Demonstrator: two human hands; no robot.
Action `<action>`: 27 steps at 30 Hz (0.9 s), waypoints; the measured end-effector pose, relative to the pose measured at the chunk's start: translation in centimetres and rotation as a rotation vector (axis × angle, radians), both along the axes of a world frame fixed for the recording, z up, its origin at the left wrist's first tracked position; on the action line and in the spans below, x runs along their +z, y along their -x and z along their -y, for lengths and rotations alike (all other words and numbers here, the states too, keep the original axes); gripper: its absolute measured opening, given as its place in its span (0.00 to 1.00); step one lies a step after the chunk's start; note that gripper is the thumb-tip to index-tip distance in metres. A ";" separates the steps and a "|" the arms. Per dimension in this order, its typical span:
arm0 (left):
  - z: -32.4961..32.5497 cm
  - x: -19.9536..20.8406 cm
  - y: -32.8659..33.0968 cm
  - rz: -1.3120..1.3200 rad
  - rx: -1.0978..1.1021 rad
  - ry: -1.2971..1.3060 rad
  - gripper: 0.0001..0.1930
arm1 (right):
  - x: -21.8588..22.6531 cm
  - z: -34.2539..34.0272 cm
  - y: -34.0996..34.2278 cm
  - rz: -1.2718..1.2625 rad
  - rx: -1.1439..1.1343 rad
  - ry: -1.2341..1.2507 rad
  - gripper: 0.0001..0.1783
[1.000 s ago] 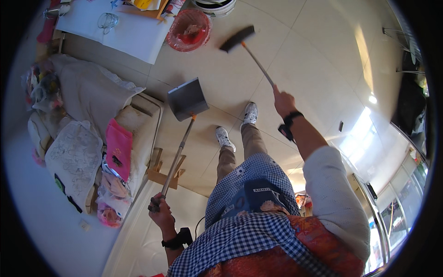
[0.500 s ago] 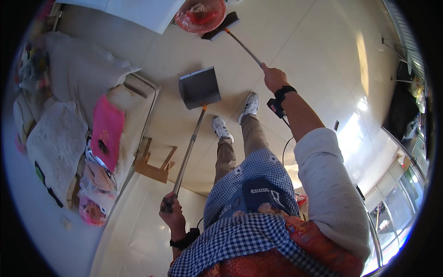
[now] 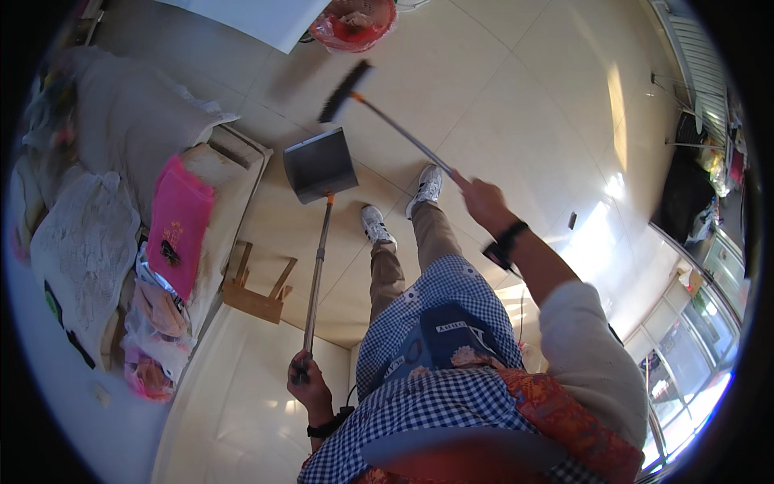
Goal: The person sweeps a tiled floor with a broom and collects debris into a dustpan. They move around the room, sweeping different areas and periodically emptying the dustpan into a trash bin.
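My right hand (image 3: 487, 203) is closed round the thin pole of a broom (image 3: 395, 127). The broom's dark bristle head is just beyond the dustpan, apart from it. In my left hand (image 3: 310, 387) is the dark grip of a long-handled dustpan (image 3: 321, 165). Its grey pan, joined to the metal pole by an orange collar, is at floor level left of my shoes, with its mouth facing away from me. I cannot make out any sweepings in the pan.
A red basin (image 3: 355, 26) lined with clear plastic stands at the far side, beside a white panel (image 3: 258, 16). Left are a small wooden stool (image 3: 256, 294) and a cloth-covered surface with a pink bag (image 3: 181, 230). A small dark object (image 3: 572, 219) lies on the tiled floor (image 3: 484, 105).
The broom head has moved from beside the red basin back toward the dustpan, swinging left. My right hand has drawn nearer to me. The dustpan has shifted slightly left in view.
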State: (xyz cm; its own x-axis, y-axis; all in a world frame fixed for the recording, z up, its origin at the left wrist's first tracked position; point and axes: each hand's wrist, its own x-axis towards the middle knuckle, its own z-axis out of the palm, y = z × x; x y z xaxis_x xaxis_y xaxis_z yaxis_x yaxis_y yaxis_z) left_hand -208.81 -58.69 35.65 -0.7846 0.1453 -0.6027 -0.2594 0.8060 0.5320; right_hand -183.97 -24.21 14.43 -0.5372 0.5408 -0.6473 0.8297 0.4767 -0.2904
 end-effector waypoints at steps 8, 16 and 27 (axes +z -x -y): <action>-1.7 -0.5 -0.5 -0.054 -0.147 0.080 0.09 | -10.5 -6.7 15.3 -0.117 -0.117 -0.049 0.26; -5.4 -0.2 0.7 -0.064 -0.429 0.043 0.10 | -3.6 -3.7 -9.2 0.280 -0.283 -0.021 0.26; -11.5 1.4 3.9 -0.173 -0.929 0.032 0.12 | 5.9 -5.0 -23.7 0.213 -0.535 -0.376 0.22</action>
State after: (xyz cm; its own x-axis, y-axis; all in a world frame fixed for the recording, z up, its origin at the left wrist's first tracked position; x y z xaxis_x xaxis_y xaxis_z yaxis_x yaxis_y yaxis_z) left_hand -212.66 -47.17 37.00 -0.4423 0.7423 -0.5034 0.5740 0.6655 0.4770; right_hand -160.23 -19.21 20.33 -0.0158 0.9050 -0.4251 0.9997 0.0223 0.0102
